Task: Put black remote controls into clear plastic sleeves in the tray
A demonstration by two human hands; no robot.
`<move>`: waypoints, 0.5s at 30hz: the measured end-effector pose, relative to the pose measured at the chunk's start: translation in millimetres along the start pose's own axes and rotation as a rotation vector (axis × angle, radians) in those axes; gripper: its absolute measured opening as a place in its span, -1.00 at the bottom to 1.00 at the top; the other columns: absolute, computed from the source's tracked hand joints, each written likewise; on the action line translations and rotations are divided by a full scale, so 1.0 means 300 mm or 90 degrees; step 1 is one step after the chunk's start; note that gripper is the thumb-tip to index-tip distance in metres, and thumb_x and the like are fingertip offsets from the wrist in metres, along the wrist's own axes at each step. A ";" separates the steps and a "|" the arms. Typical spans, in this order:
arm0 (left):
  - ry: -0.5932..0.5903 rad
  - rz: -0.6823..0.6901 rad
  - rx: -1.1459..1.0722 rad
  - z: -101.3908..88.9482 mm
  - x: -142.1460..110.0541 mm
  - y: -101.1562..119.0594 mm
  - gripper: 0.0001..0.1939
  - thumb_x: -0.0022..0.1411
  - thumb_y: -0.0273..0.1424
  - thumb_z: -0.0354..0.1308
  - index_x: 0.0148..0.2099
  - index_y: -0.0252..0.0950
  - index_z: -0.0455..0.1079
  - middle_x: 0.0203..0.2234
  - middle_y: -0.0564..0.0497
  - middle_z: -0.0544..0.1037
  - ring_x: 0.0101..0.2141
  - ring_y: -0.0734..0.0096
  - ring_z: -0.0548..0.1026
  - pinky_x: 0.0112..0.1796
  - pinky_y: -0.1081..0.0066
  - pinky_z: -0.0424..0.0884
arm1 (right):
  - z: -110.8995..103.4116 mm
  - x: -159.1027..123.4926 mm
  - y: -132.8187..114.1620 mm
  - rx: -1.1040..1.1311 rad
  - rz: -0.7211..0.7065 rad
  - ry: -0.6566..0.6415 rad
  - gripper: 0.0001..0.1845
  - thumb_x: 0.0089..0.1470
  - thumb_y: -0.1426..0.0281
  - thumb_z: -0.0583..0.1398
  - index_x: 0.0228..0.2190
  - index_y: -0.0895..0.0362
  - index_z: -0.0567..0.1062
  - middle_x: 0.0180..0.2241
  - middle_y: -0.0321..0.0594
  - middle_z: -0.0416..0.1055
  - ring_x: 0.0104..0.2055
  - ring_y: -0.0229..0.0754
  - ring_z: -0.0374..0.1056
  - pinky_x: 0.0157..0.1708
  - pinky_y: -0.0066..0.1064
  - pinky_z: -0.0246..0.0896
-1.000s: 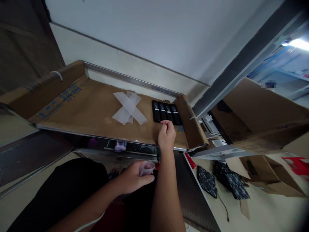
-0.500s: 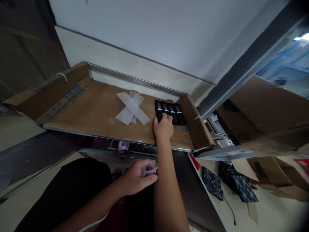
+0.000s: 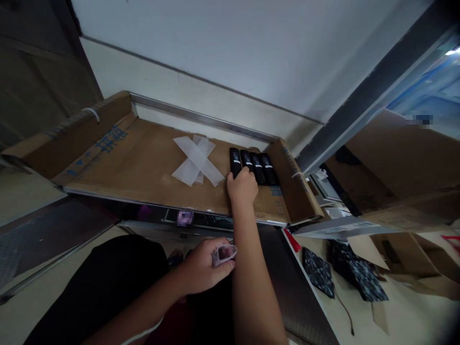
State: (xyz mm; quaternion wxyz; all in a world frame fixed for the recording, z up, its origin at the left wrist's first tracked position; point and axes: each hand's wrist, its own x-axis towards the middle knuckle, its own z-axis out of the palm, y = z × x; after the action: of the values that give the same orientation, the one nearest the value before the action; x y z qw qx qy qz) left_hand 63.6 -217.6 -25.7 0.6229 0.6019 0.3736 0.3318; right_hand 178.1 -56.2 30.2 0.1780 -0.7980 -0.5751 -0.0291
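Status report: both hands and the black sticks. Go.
Right hand on the row of black sticks, fingers curled. Left hand holds small clear bag open. Nothing between them.

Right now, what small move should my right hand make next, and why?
Probably close the right hand on the leftmost slim black remote-like bar and lift it. The fingers already rest on the row's near ends, and the left hand holds a small clear plastic bag with its mouth open.

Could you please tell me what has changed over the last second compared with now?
The right hand moved forward from just short of the row of black remotes and now rests on the row's near left end. The left hand has stayed low, its grip keeping the clear plastic sleeve open. The crossed sleeves have not moved.
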 end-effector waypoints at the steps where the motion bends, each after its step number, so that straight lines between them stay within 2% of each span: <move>1: 0.000 0.003 -0.002 -0.001 0.000 -0.002 -0.93 0.21 -0.42 0.19 -0.29 -0.31 0.37 -0.41 0.06 0.40 -0.36 0.44 0.32 -0.31 0.46 0.25 | -0.002 -0.001 -0.002 0.006 0.009 -0.006 -0.61 0.20 0.24 0.20 -0.07 0.29 0.44 -0.13 0.19 0.49 -0.14 0.12 0.53 -0.17 -0.16 0.42; 6: 0.006 0.021 0.041 -0.009 0.003 -0.011 -0.92 0.24 -0.42 0.18 -0.30 -0.31 0.36 -0.44 0.07 0.39 -0.39 0.45 0.31 -0.34 0.46 0.23 | -0.030 -0.006 0.001 0.037 0.040 -0.079 -0.48 0.10 0.11 0.24 -0.10 0.32 0.49 -0.11 0.27 0.51 -0.08 0.21 0.52 -0.13 -0.10 0.41; 9: 0.027 0.046 0.105 -0.013 0.004 -0.018 -0.93 0.23 -0.43 0.18 -0.31 -0.30 0.36 -0.45 0.07 0.40 -0.40 0.46 0.31 -0.36 0.47 0.22 | -0.039 -0.006 0.019 0.056 0.047 -0.110 -0.54 0.12 0.14 0.22 -0.14 0.29 0.52 -0.15 0.24 0.55 -0.09 0.20 0.52 -0.13 -0.12 0.40; 12: 0.053 0.084 0.160 -0.018 0.004 -0.021 -0.94 0.22 -0.47 0.17 -0.32 -0.29 0.35 -0.46 0.08 0.40 -0.42 0.47 0.31 -0.36 0.47 0.21 | -0.031 -0.004 0.056 0.094 0.039 -0.091 -0.60 0.16 0.18 0.20 -0.16 0.27 0.53 -0.19 0.24 0.57 -0.12 0.15 0.53 -0.17 -0.19 0.37; 15: 0.075 0.119 0.180 -0.017 0.001 -0.016 -0.94 0.23 -0.47 0.17 -0.31 -0.29 0.34 -0.46 0.08 0.41 -0.42 0.48 0.32 -0.36 0.48 0.22 | -0.027 -0.011 0.117 0.259 0.051 -0.069 -0.59 0.20 0.13 0.17 -0.20 0.24 0.53 -0.29 0.12 0.60 -0.29 0.01 0.53 -0.31 -0.31 0.34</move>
State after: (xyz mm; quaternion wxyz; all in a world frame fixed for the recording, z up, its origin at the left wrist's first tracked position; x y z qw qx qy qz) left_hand 59.1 -214.9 -30.6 0.4760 0.6950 0.3946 0.3669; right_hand 210.8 -71.3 28.1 0.3052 -0.7683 -0.5455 0.1376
